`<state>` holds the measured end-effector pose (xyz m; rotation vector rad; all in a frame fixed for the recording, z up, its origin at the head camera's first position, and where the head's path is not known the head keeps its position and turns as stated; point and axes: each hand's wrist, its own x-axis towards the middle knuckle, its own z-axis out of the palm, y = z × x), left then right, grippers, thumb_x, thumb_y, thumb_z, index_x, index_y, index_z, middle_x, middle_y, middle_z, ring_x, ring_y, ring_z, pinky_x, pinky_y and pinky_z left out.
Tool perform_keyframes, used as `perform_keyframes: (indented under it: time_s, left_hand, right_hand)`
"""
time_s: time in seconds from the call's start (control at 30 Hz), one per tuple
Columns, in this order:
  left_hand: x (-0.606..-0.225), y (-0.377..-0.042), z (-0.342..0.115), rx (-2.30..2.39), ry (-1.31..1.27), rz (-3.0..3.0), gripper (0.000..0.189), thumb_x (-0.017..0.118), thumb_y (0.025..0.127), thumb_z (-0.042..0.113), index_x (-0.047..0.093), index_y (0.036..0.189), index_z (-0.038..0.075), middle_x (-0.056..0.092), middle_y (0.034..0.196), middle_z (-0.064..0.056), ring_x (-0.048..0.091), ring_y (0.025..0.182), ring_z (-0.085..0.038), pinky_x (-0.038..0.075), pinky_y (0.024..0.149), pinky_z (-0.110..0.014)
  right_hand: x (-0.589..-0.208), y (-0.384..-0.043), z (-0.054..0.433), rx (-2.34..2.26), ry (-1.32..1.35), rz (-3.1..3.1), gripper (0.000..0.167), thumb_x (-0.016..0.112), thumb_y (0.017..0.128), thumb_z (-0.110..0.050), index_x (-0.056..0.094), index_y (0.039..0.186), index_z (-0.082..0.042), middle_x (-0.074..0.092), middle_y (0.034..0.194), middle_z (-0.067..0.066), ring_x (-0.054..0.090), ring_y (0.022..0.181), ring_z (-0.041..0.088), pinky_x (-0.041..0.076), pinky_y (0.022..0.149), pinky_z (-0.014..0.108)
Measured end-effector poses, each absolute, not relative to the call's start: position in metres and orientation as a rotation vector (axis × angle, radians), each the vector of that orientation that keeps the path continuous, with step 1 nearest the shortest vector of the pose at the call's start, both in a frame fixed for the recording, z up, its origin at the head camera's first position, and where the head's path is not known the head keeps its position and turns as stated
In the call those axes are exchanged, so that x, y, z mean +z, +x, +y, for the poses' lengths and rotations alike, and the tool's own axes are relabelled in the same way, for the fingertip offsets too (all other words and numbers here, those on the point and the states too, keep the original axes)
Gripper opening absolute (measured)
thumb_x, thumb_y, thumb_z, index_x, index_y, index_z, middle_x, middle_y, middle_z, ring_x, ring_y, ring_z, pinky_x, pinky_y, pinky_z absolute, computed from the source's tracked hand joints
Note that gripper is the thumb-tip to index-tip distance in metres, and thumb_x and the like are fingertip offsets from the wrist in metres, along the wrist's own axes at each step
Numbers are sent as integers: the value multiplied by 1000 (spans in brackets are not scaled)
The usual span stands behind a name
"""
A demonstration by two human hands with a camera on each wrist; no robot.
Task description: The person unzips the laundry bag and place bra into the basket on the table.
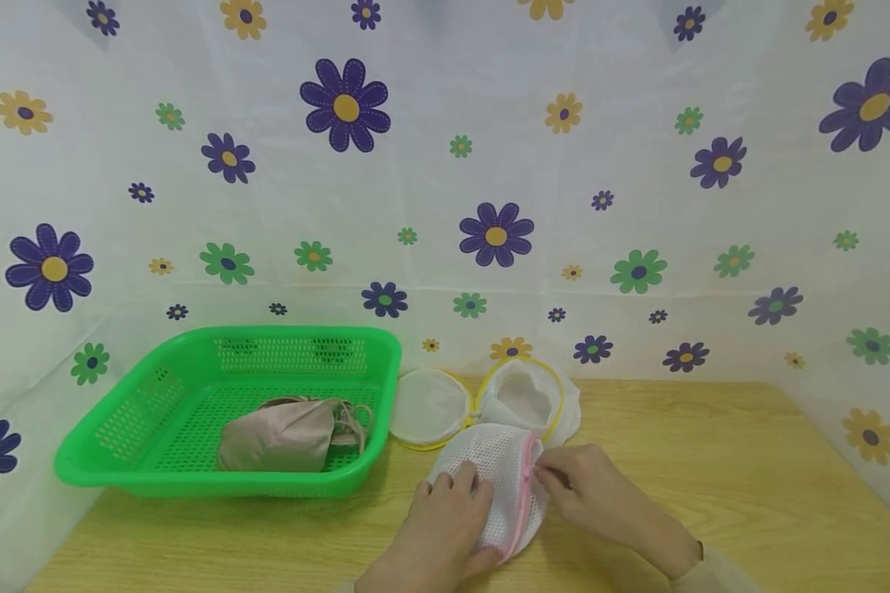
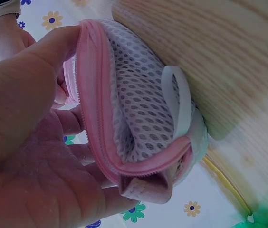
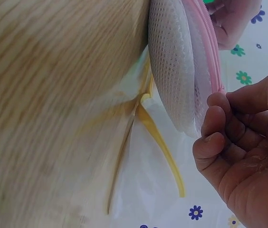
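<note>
A white mesh laundry bag (image 1: 489, 453) with a pink zipper (image 2: 96, 95) stands over the wooden table in front of me. My left hand (image 1: 441, 527) grips it from the near left, fingers spread over the mesh and thumb at the zipper edge. On the other side, my right hand (image 1: 597, 494) pinches the zipper with thumb and forefinger, the other fingers curled. The left wrist view shows a white loop (image 2: 179, 104) on the mesh and a pinkish fabric tab (image 2: 148, 187) at the zipper's end. The bag's mouth gapes somewhat beside the zipper in the right wrist view.
At the left, a green perforated basket (image 1: 230, 479) contains a beige satin garment (image 1: 282, 436) with thin straps. Behind the laundry bag lies a white pouch (image 1: 522, 395) with a yellow rim, joined to a round yellow-edged flap (image 1: 430, 405). A flower-patterned sheet (image 1: 415, 189) borders the table.
</note>
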<state>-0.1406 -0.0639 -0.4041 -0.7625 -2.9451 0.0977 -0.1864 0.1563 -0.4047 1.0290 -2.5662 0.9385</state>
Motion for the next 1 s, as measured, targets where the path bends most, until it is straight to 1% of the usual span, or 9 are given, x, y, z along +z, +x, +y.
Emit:
perform_keyframes:
  time_s: [0.07,0.3,0.7,0.9,1.0]
  left_hand:
    - [-404,-141,-64,94,-764,-2954,66,75,80,64,61,119,12,58,113,-8,62,95,-25,54,79,-43]
    - [-405,-141,-64,130,-782,-2920,63,75,80,65,61,114,14,56,109,-5,60,91,-21,52,74,-39]
    - [-404,-142,-64,89,-763,-2965,65,74,81,64,60,118,12,57,113,-8,61,92,-25,54,77,-43]
    - [-403,-142,-63,103,-766,-2977,65,74,81,64,60,118,12,56,112,-7,60,92,-24,54,77,-43]
    - [-402,-142,-63,121,-770,-2989,64,74,82,64,60,117,13,56,111,-7,60,92,-24,53,77,-43]
  right_hand:
    - [-404,-187,156,935,1028,-2572,17,66,92,-2,72,82,-13,52,63,-14,39,59,-8,41,51,16]
    - [-405,-192,154,892,1019,-2517,16,67,89,1,71,80,-12,58,66,-12,42,60,-8,44,53,15]
    - [-401,-195,154,895,937,-2559,20,65,91,-1,68,76,-14,56,64,-11,43,59,-6,44,53,16]
    - [-401,-198,154,906,854,-2626,19,63,94,-3,70,79,-14,56,65,-12,44,57,-4,45,52,17]
    - [-401,-199,154,904,839,-2609,18,63,93,-2,72,81,-12,60,66,-9,45,58,-4,45,53,17]
